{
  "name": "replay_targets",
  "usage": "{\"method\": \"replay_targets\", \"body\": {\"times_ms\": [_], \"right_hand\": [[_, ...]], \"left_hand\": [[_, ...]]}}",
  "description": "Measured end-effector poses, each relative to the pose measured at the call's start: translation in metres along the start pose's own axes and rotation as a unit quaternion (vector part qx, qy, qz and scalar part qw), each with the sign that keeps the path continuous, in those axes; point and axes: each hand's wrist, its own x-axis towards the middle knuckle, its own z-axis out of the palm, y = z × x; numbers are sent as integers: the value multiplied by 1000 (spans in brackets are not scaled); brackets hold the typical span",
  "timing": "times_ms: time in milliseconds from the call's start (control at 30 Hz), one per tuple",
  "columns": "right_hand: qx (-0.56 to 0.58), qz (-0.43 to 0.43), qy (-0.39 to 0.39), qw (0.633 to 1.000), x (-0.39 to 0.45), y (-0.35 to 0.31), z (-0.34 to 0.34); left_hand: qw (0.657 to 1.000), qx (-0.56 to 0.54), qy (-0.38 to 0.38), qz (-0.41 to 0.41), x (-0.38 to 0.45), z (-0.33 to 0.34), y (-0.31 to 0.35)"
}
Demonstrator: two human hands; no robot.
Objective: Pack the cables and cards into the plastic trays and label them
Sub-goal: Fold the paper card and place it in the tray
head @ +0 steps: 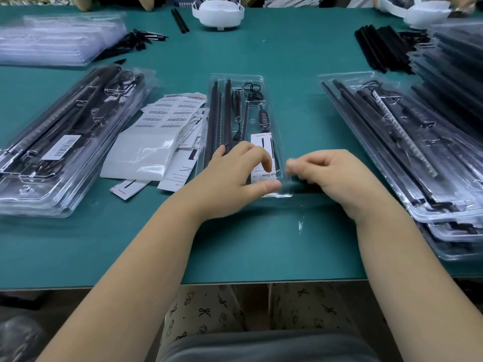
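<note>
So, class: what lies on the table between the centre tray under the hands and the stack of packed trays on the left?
In the head view, a loose pile of barcode label sheets, a white backing sheet and printed cards lies between the centre tray and the left stack.

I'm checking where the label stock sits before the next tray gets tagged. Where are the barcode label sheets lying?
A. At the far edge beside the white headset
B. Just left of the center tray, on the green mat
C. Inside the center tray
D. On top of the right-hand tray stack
B: the barcode label sheets lie fanned on the green mat directly left of the center tray, over the printed cards.
</note>
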Motion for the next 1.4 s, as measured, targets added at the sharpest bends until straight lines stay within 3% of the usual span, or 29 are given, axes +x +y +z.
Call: {"method": "replay_targets", "body": {"times_ms": [133, 300, 433, 667, 933, 1100, 1200, 1333, 1400], "right_hand": [[24, 17, -5, 1000, 0, -1, 1], [77, 41, -5, 996, 2, -6, 1], [92, 44, 3, 995, 0, -7, 3], [7, 21, -36, 999, 1, -1, 7], [-132, -33, 48, 989, 5, -3, 26], [-101, -12, 13, 995, 4, -2, 17], [-96, -4, -3, 995, 3, -1, 17], [8, 40, 66, 997, 3, -4, 12], [-53, 36, 65, 996, 3, -4, 12]], "left_hand": [[997, -74, -8, 4, -2, -6, -1], [1000, 19, 3, -3, -4, 2, 3], [1000, 11, 1, -6, -2, 1, 4], [999, -19, -41, -20, -2, -2, 6], [997, -43, -53, -31, -1, -4, 6], [999, -22, -39, -17, -1, 0, 3], [997, -67, -19, -41, 2, -1, 2], [999, 22, -35, -21, 3, -1, -2], [998, 47, -37, -16, 2, 1, -1]]}}
